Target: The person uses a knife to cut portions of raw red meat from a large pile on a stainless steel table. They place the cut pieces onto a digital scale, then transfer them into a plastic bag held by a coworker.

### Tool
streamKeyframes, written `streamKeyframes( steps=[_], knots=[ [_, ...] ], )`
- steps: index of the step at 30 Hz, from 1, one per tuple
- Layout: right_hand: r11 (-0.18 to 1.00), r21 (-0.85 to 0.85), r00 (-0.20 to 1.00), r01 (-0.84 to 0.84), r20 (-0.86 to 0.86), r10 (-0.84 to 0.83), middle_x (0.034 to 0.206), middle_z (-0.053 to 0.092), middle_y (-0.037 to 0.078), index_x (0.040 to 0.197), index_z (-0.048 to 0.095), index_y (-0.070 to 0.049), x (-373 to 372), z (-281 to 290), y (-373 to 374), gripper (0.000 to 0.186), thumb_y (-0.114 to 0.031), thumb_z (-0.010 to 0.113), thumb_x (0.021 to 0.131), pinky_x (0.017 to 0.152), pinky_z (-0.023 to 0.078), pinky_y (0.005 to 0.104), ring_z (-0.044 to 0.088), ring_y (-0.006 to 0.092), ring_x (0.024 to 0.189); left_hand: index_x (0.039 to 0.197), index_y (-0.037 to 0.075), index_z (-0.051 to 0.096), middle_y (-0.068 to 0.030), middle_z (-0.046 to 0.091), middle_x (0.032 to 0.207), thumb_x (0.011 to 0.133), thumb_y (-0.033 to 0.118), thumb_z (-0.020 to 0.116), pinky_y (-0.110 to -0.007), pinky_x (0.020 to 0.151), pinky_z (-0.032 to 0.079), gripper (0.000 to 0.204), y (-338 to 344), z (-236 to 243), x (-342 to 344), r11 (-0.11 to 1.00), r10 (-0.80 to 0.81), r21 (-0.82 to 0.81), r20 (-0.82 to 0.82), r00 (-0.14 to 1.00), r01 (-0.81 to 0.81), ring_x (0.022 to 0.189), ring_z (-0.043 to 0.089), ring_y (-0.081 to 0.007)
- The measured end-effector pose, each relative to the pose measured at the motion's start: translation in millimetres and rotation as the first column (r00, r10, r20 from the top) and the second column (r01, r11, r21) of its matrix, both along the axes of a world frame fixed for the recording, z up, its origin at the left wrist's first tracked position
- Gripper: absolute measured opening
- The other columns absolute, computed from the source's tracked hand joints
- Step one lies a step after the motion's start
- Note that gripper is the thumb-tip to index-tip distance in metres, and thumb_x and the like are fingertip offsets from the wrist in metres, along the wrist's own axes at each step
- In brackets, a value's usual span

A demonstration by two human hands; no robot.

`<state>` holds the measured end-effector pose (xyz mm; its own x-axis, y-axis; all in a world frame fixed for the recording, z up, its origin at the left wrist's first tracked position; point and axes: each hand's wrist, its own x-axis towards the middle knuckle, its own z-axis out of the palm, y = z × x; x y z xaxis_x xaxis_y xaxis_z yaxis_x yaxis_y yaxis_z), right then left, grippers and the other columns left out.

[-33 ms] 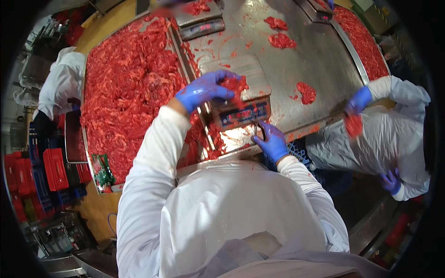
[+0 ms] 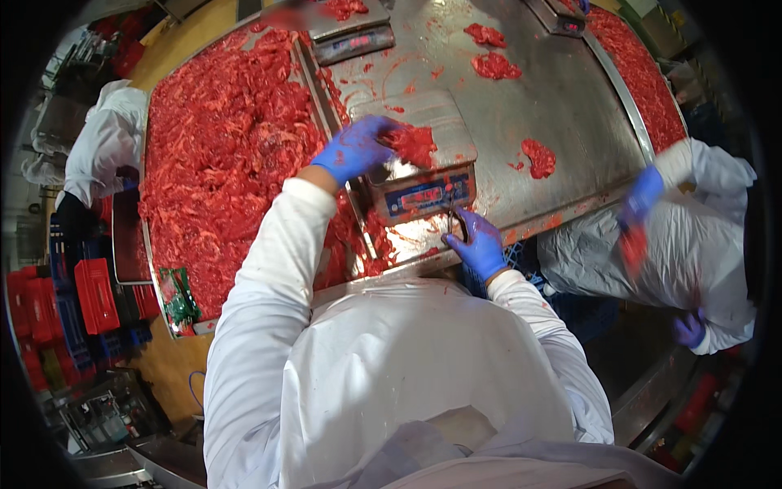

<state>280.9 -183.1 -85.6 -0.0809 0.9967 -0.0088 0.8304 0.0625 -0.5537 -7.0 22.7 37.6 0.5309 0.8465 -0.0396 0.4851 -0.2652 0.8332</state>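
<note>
My blue-gloved left hand [image 2: 356,148] reaches over the pan of a steel weighing scale [image 2: 425,122]. Its fingers are curled against a lump of raw red meat [image 2: 415,147] at the pan's left part; the fingertips are partly hidden by the meat. In front of the scale's lit display, my right hand [image 2: 482,248], also gloved in blue, is closed around what looks like dark-handled scissors [image 2: 453,227]. Left of the scale lies a large heap of raw meat strips [image 2: 232,155] in a wide metal trough.
Small meat portions [image 2: 538,159] lie on the steel table [image 2: 562,102]. A second scale [image 2: 356,45] stands farther back. At right, a co-worker's blurred gloved hand [image 2: 642,196] holds red meat. Red crates [image 2: 96,297] are at the left, and a green packet [image 2: 177,297] lies at the trough's near corner.
My left hand has shifted slightly with the meat, which now looks lower on the pan. The co-worker's hand with meat has moved a little right and down. My right hand stays put.
</note>
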Motion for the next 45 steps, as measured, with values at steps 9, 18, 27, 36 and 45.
streamKeyframes(
  steps=[9,18,27,36,45],
  knots=[
    [0.876,-0.202,0.553,0.438,-0.708,-0.439,0.116,0.071,0.011,0.115,0.064,-0.002,48,-6,14,0.020,0.000,0.069,0.095,0.095,0.054,0.0303,0.068,0.0165,0.109,0.125,0.000,0.071,-0.0145,0.074,0.113,0.086,0.019,0.076,-0.035,0.091,0.056,0.044,-11,-92,-171,0.754,0.597,-0.162,-0.237,0.766,-0.637,0.102,0.071,-0.0250],
    [0.981,-0.166,0.582,-0.103,-0.810,-0.075,0.099,0.071,0.005,0.113,0.066,-0.002,-38,77,151,0.017,-0.003,0.069,0.096,0.084,0.054,0.0283,0.066,0.0123,0.093,0.145,0.004,0.057,-0.0235,0.064,0.138,0.089,0.013,0.068,-0.040,0.115,0.045,0.058,-5,-52,38,0.994,-0.086,0.085,0.172,0.981,0.072,0.133,0.059,-0.0374],
    [0.433,-0.705,0.819,-0.561,-0.550,0.166,0.090,0.071,0.006,0.108,0.070,-0.003,-61,46,63,0.025,-0.020,0.076,0.090,0.074,0.056,0.0328,0.067,0.0142,0.079,0.102,0.006,0.074,-0.0185,0.073,0.099,0.082,0.022,0.076,-0.041,0.085,0.057,0.025,-108,-82,-87,0.975,0.173,-0.086,-0.286,0.942,-0.205,0.093,0.072,-0.0345],
    [0.716,-0.482,0.471,-0.505,-0.849,-0.239,0.098,0.074,0.008,0.118,0.067,-0.002,-45,58,83,0.023,-0.008,0.072,0.096,0.084,0.057,0.0319,0.071,0.0165,0.091,0.112,0.004,0.073,-0.0145,0.071,0.103,0.085,0.020,0.079,-0.037,0.086,0.058,0.032,-117,-89,-101,0.913,0.326,-0.154,-0.285,0.901,-0.378,0.097,0.072,-0.0265],
    [0.732,-0.512,0.428,-0.450,-0.843,-0.326,0.093,0.070,0.005,0.115,0.067,-0.002,-51,81,74,0.024,-0.018,0.074,0.098,0.076,0.057,0.0277,0.070,0.0144,0.083,0.111,0.004,0.071,-0.0166,0.068,0.109,0.084,0.016,0.078,-0.041,0.089,0.056,0.031,-55,-46,-28,0.882,0.385,0.301,-0.016,0.923,-0.363,0.098,0.070,-0.0323]
  ],
)
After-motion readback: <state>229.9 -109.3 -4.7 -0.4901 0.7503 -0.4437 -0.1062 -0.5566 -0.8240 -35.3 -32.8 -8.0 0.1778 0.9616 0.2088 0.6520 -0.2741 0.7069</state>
